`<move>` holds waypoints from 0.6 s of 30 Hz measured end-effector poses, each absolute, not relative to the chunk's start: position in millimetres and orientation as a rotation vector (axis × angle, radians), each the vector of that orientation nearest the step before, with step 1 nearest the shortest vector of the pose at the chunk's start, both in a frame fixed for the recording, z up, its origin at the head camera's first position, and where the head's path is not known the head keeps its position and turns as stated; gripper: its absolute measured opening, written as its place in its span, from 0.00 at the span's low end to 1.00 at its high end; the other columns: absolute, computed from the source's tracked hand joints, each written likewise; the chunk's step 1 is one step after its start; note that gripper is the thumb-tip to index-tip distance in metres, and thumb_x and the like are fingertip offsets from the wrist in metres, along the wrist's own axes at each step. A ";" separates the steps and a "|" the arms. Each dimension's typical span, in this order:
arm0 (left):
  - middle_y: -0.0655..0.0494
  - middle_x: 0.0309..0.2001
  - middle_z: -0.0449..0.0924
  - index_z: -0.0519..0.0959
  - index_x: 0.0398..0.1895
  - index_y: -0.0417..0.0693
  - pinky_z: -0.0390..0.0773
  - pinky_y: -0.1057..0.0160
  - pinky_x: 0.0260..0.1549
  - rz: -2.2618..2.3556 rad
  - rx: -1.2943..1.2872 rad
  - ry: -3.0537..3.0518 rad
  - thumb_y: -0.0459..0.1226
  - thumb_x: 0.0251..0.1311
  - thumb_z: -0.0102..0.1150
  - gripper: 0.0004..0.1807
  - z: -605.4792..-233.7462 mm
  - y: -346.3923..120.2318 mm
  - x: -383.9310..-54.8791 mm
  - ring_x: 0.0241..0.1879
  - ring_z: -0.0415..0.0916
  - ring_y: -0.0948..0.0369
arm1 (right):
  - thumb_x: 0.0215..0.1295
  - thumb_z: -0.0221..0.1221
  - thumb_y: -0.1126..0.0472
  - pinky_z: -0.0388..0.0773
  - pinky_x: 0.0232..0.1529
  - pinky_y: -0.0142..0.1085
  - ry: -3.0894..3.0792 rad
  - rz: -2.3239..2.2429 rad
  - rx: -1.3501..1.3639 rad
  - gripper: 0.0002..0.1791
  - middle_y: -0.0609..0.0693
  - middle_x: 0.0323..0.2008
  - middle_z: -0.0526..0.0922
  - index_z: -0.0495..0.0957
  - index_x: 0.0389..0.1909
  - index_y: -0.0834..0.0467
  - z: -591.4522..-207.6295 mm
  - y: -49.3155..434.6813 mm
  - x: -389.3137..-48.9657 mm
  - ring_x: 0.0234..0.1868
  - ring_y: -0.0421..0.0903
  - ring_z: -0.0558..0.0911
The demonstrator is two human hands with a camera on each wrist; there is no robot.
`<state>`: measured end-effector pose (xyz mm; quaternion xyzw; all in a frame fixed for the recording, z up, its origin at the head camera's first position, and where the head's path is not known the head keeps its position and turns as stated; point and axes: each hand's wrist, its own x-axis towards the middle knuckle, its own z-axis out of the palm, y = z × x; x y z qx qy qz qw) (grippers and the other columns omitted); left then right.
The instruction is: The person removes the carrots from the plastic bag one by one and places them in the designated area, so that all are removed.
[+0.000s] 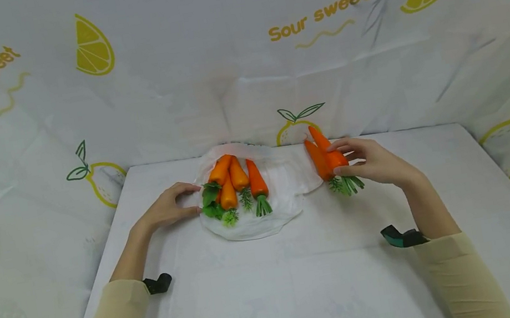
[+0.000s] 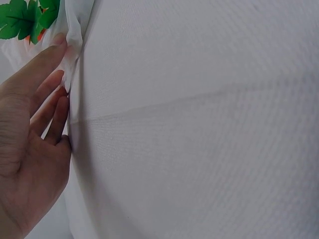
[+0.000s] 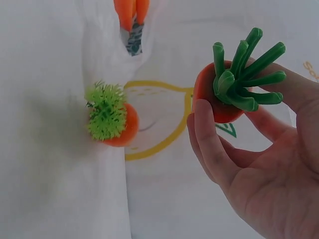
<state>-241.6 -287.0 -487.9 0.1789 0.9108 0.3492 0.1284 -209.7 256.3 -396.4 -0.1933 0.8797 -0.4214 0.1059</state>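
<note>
A thin white translucent bag (image 1: pixel 256 229) lies at the back of the table with several toy carrots (image 1: pixel 256 178) on or in it. Green leaves (image 1: pixel 211 200) show at its left side. My left hand (image 1: pixel 169 206) holds the bag's left edge, thumb and fingertips on the film (image 2: pixel 74 30). My right hand (image 1: pixel 372 161) grips the thick end of an orange carrot (image 1: pixel 329 149) with green stalks (image 3: pixel 244 74), its tip pointing at the back wall. Beside it, apart from the fingers, is another carrot (image 1: pixel 317 160) with feathery green leaves (image 3: pixel 106 110).
A white backdrop cloth (image 1: pixel 196 50) with lemon prints rises behind the table and on both sides. The white tabletop (image 1: pixel 268 297) extends forward between the arms. A dark band (image 1: pixel 158 284) sits at the left wrist, and another (image 1: pixel 402 235) at the right.
</note>
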 end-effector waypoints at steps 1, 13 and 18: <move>0.41 0.70 0.78 0.79 0.72 0.46 0.67 0.37 0.79 1.015 0.519 2.648 0.43 0.65 0.77 0.33 -487.7 -287.0 -241.4 0.72 0.72 0.43 | 0.76 0.68 0.57 0.77 0.57 0.19 2.601 -1.232 -0.555 0.25 0.60 0.71 0.78 0.77 0.69 0.56 -397.9 258.8 -210.5 0.70 0.64 0.79; 0.42 0.70 0.78 0.79 0.71 0.47 0.67 0.37 0.79 1.032 0.528 2.642 0.43 0.64 0.78 0.33 -488.0 -286.9 -242.4 0.71 0.73 0.43 | 0.79 0.65 0.54 0.77 0.72 0.66 2.589 -1.245 -0.325 0.28 0.65 0.75 0.74 0.73 0.74 0.57 -423.9 277.5 -218.4 0.71 0.68 0.79; 0.44 0.70 0.78 0.80 0.71 0.49 0.66 0.39 0.81 1.039 0.493 2.630 0.43 0.64 0.78 0.32 -489.5 -287.3 -243.4 0.73 0.72 0.45 | 0.79 0.64 0.54 0.79 0.71 0.60 2.571 -1.260 -0.299 0.29 0.66 0.75 0.74 0.72 0.75 0.58 -431.6 282.1 -221.0 0.71 0.68 0.78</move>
